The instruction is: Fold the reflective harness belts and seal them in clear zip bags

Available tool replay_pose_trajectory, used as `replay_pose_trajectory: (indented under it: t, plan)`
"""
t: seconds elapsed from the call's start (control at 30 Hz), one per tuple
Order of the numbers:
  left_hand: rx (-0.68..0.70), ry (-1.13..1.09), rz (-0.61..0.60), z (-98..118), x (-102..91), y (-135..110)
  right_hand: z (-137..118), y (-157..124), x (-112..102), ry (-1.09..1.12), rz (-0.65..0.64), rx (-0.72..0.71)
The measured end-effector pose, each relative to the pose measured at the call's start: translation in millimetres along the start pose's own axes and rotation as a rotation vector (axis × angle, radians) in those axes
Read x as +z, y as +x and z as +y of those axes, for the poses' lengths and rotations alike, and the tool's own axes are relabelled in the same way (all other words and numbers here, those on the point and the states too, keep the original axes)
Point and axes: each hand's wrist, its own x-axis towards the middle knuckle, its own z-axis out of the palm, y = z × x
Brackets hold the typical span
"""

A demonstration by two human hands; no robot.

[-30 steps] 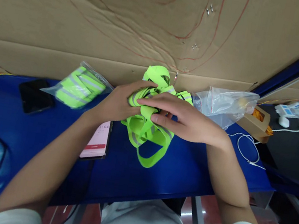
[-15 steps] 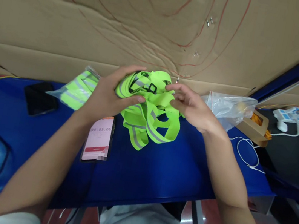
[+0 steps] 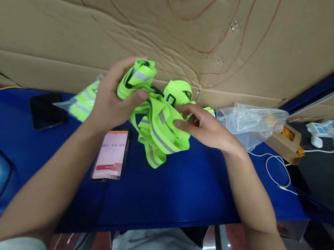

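Neon-yellow reflective straps (image 3: pixel 162 126) with grey stripes lie in a loose tangle over the blue table. My left hand (image 3: pixel 112 94) is closed round a rolled bundle of them, thumb in front, the bundle raised above the table. A black buckle (image 3: pixel 171 99) shows in the middle of the tangle. On the right side of the loops, my right hand (image 3: pixel 203 124) has thumb and fingers closed on the strap. Several strap ends hang in loops toward the table's front.
A clear bag of similar straps (image 3: pixel 84 100) and a black phone (image 3: pixel 47 110) lie at left. Nearer stands a lit phone (image 3: pixel 111 154) showing a timer. To the right are a clear plastic bag (image 3: pixel 247 121), a cardboard box (image 3: pixel 287 143) and a white cable (image 3: pixel 278 169). Cardboard (image 3: pixel 73 36) backs the table.
My left hand has moved left and up with the rolled bundle, pulling it away from the tangle. My right hand has shifted slightly left and closed on the loops.
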Motion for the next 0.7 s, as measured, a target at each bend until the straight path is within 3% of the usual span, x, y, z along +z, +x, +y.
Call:
replay_pose_trajectory:
  t: [0.1,0.2,0.33,0.47,0.57,0.7]
  plan:
    - [0.031,0.005,0.104,10,1.7,1,4,2,2,-0.082,0.047,-0.092]
    - [-0.013,-0.01,0.102,17,2.9,1,3,2,5,-0.086,0.136,-0.153]
    - [-0.083,-0.008,0.1,22,3.2,0,7,1,4,-0.194,0.072,-0.085]
    - [-0.112,-0.044,0.048,25,5.2,-1,12,2,-2,-0.37,0.199,-0.039]
    - [-0.149,-0.01,0.082,25,9.0,-1,3,1,-2,-0.303,0.307,-0.12]
    - [-0.181,0.065,0.121,29,13.5,-5,-14,-4,11,-0.128,0.23,-0.124]
